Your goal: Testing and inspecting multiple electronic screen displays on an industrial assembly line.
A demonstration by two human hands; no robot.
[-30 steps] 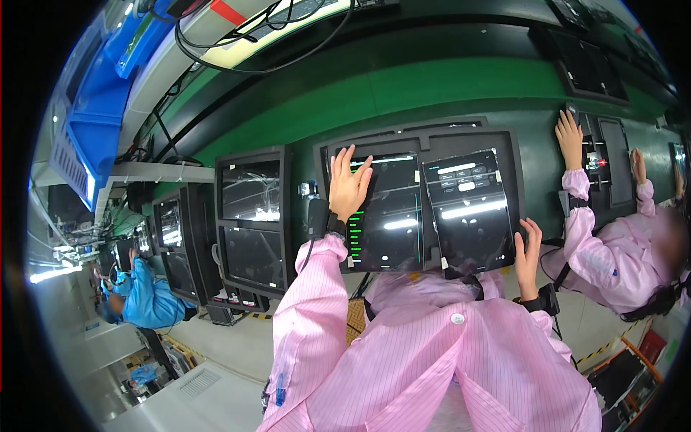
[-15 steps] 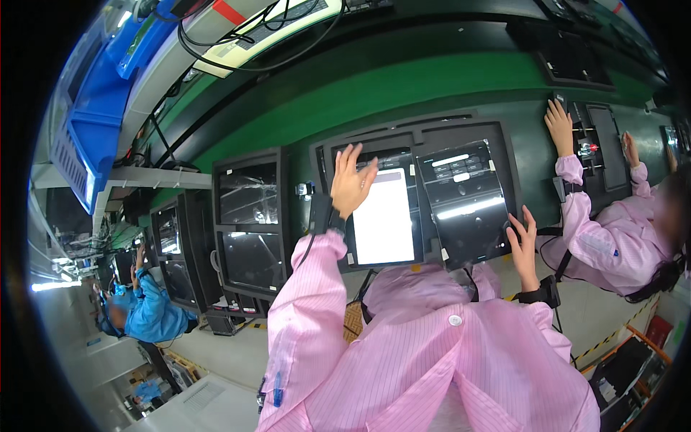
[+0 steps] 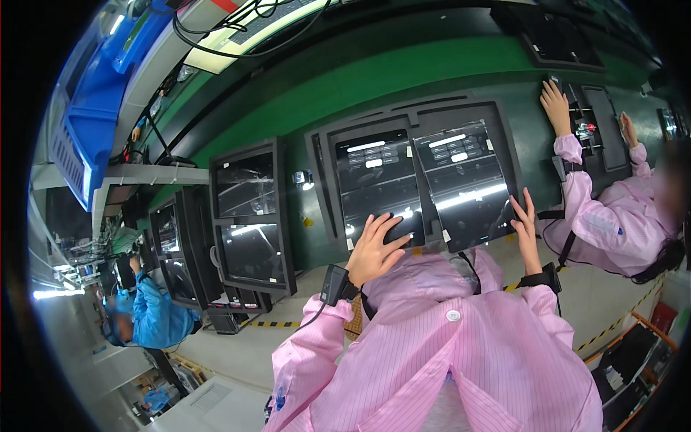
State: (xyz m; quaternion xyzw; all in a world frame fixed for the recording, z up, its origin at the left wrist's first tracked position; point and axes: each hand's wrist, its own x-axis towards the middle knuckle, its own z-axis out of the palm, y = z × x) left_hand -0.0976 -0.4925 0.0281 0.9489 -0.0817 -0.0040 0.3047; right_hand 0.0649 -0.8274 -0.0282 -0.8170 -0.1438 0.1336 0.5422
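Two tablets lie side by side in a black foam tray (image 3: 509, 155) in front of me. Dark screens with rows of small light buttons show on both the left tablet (image 3: 374, 176) and the right tablet (image 3: 464, 180). The right one sits slightly askew, and its near edge overlaps the tray's rim. My left hand (image 3: 376, 252) rests with fingers spread over the near end of the left tablet. At the right tablet's near right edge is my right hand (image 3: 527, 227), fingers apart, the fingertips at its side. Neither hand is wrapped round anything.
Left of my tray stands another black tray (image 3: 288, 216) with film-covered screens. Blue bins (image 3: 90, 137) hang at the far left. A co-worker in pink (image 3: 604, 209) works at the right beside a black fixture (image 3: 586, 129); a person in blue (image 3: 162, 309) is at the left.
My left hand has come down from the far part of the left tablet to its near end. That tablet's white screen has turned dark with buttons. My right hand stays beside the right tablet.
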